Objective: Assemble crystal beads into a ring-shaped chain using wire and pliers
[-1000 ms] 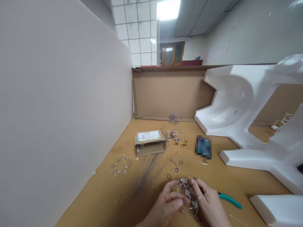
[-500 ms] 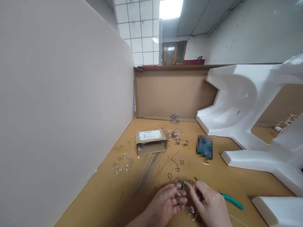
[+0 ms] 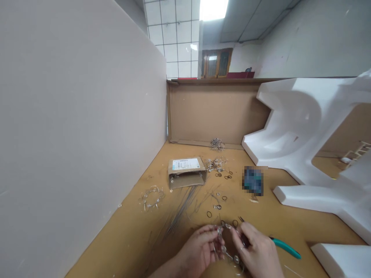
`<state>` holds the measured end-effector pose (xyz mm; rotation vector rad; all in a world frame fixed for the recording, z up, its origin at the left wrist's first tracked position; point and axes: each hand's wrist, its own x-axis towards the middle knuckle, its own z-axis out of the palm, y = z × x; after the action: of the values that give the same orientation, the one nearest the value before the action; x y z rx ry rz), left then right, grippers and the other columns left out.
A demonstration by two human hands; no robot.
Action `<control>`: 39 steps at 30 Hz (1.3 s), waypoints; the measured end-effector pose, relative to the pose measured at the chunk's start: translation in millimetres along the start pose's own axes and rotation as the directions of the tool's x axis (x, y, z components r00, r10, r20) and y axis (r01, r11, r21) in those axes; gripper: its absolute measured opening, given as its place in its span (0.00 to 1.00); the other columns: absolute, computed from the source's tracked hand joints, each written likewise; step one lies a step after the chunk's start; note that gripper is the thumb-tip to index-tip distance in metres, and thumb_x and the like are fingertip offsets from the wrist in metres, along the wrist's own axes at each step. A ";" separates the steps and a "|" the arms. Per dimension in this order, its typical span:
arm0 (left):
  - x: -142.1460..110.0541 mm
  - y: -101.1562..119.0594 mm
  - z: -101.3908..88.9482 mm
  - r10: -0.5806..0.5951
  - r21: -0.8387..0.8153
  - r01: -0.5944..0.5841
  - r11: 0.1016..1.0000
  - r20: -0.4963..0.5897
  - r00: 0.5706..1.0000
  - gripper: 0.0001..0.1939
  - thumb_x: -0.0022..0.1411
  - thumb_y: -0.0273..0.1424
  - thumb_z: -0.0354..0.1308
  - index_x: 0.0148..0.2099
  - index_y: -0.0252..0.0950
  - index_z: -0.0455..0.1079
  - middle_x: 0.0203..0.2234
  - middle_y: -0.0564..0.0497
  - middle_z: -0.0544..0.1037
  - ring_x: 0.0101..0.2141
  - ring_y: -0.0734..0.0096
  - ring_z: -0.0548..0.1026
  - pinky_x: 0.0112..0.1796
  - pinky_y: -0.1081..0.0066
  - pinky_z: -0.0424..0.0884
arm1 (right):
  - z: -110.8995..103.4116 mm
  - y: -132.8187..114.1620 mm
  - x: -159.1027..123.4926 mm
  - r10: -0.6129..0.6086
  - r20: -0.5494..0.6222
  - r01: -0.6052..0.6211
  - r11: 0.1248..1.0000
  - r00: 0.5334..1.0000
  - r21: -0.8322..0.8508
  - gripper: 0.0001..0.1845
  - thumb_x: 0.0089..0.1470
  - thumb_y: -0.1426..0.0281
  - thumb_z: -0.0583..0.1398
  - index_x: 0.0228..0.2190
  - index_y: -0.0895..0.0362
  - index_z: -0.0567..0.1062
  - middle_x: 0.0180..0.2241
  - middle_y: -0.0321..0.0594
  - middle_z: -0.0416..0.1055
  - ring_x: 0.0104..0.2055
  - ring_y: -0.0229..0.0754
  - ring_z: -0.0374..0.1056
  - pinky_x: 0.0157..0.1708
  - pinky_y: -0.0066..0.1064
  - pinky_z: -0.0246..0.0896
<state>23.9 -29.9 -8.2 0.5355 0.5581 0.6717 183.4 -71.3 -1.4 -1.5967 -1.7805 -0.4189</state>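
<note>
Toward five o'clock, low in my view, my two hands work just apart over a tan table (image 3: 116, 247), with a beaded wire (image 3: 236, 259) spanning the gap between them. It is a curved line of silvery wire with clear, round beads, its lower end hanging near my right palm.

My left hand (image 3: 199, 247), between five and six o'clock, is palm partly up, with thumb and fingers pinched on the wire near a bead. My right hand (image 3: 257, 247), between four and five o'clock, is curled around pliers (image 3: 285, 249); a teal handle sticks out behind the fist, and slim dark tips show past the knuckles. My right fingertips meet the wire, but I cannot tell whether they grip it too.

Just beyond my hands, dark hoops (image 3: 209, 214) lie scattered. Toward six o'clock, loose straight wires (image 3: 181, 212) fan out below a small cardboard box (image 3: 188, 164), which has a white label on top and its open side facing me. At seven o'clock lies a beaded ring (image 3: 152, 197). Near the centre, two tangled piles sit one behind the other, the near pile (image 3: 216, 165) at four o'clock and the far pile (image 3: 217, 144) at three. Farther out at four is a pixelated dark object (image 3: 252, 180). White foam (image 3: 290, 116) fills two to four o'clock; a pale panel (image 3: 72, 116) covers eight to eleven.
</note>
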 end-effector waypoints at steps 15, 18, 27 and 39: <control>-3.0 29.1 -14.2 0.065 0.615 -0.083 0.784 0.052 0.997 0.26 0.40 0.33 0.68 0.44 0.34 0.67 0.41 0.45 0.72 0.42 0.62 0.70 0.42 0.64 0.64 | 0.4 -7.4 -2.4 -0.236 0.100 0.229 0.971 0.967 0.074 0.15 0.54 0.68 0.55 0.18 0.54 0.61 0.16 0.31 0.62 0.17 0.33 0.61 0.20 0.24 0.51; -7.5 33.4 -10.0 0.113 0.716 -0.107 0.690 0.040 0.993 0.21 0.43 0.34 0.66 0.41 0.34 0.69 0.38 0.47 0.73 0.42 0.62 0.70 0.43 0.65 0.63 | 2.2 -9.8 -4.8 -0.252 0.119 0.241 0.966 0.961 0.095 0.15 0.53 0.68 0.55 0.17 0.54 0.61 0.16 0.32 0.62 0.17 0.33 0.60 0.20 0.24 0.51; -21.0 44.2 -14.8 0.001 0.886 -0.239 0.398 0.260 0.966 0.29 0.46 0.24 0.57 0.53 0.40 0.61 0.27 0.56 0.70 0.27 0.76 0.67 0.29 0.77 0.64 | 10.2 -6.1 -5.2 -0.179 0.096 0.175 0.984 0.979 0.042 0.16 0.55 0.65 0.54 0.18 0.54 0.62 0.15 0.31 0.62 0.16 0.33 0.60 0.18 0.24 0.51; -39.7 51.4 8.5 0.072 0.941 -0.319 0.115 0.312 0.947 0.40 0.46 0.34 0.62 0.61 0.43 0.52 0.53 0.47 0.65 0.48 0.60 0.66 0.47 0.68 0.63 | 19.2 -4.0 -10.2 -0.108 0.175 0.092 0.991 0.979 0.097 0.13 0.53 0.66 0.56 0.19 0.54 0.64 0.17 0.31 0.65 0.18 0.33 0.64 0.18 0.22 0.54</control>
<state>-18.3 -25.8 41.6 2.0258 0.7160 0.3805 174.2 -67.0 -21.0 -1.5281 -1.9935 -0.2442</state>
